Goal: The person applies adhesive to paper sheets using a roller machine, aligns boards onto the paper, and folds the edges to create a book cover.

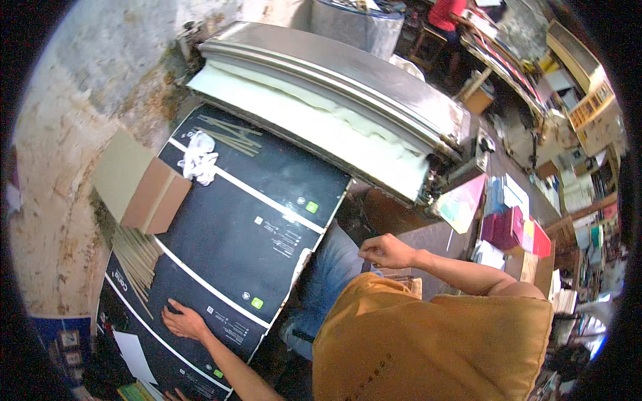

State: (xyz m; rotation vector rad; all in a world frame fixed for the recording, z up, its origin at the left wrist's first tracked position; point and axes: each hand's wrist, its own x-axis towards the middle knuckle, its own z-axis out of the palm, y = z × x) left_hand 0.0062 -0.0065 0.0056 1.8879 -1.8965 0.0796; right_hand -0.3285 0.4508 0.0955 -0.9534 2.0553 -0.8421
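Note:
My left hand [184, 321] lies on a black printed sheet [234, 207] with white lines that covers the sloping worktop. Its fingers are spread and it holds nothing. Just beyond it lies a bundle of thin greyish-brown strips [137, 264]. My right hand [389, 252] hovers by my jeans-clad thigh, its fingers curled together; whatever they may hold is too small to make out. Farther up the sheet are a crumpled white cloth [199, 158] and a few more loose strips [231, 135]. A folded brown cardboard piece [144, 184] stands at the left edge.
A long metal-topped machine [334, 73] with a pale padded front spans the far end. A large drum [358, 28] stands behind it. To the right are a magenta box [503, 229] and papers. Another person's fingers [175, 395] show near white paper [135, 357]; a red-shirted person [447, 15] is far off.

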